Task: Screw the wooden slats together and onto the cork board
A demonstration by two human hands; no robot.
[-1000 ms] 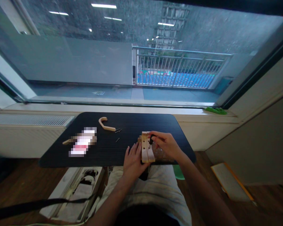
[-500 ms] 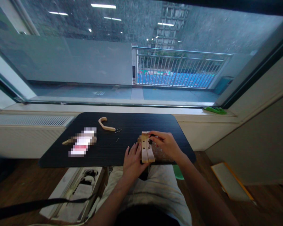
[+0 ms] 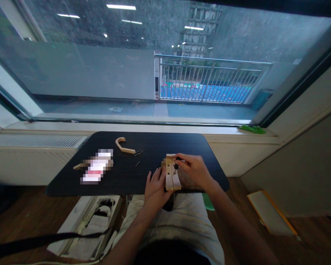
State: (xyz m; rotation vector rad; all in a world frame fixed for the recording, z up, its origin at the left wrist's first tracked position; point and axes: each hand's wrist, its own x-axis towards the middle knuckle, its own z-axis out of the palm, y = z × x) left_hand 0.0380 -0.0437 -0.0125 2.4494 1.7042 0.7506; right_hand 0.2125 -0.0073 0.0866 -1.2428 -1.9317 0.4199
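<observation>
A pale wooden piece (image 3: pixel 169 180) with dark round holes and a lengthwise seam rests near the front edge of the black table. My left hand (image 3: pixel 156 191) braces it from the left, fingers along its side and thumb across its near end. Above its right half, my right hand (image 3: pixel 194 167) pinches a small black knob (image 3: pixel 176 166); the fingers hide part of it. Clear plastic wrap (image 3: pixel 189 182) lies under and right of the wood. Farther left are a curved wooden hook (image 3: pixel 125 149), a few thin screws (image 3: pixel 138 152) by its end, and a single screw (image 3: pixel 137 164).
On the left of the black table (image 3: pixel 121 180) another wooden part (image 3: pixel 77 167) sticks out beside a blurred-out patch. An open white box (image 3: pixel 71 224) stands on the floor below. A window sill (image 3: pixel 143 127) and a radiator (image 3: pixel 35 141) border the table's far side.
The fingers of my right hand have shifted slightly around the black knob, which now shows a little more. My left hand and the wooden piece have stayed in place.
</observation>
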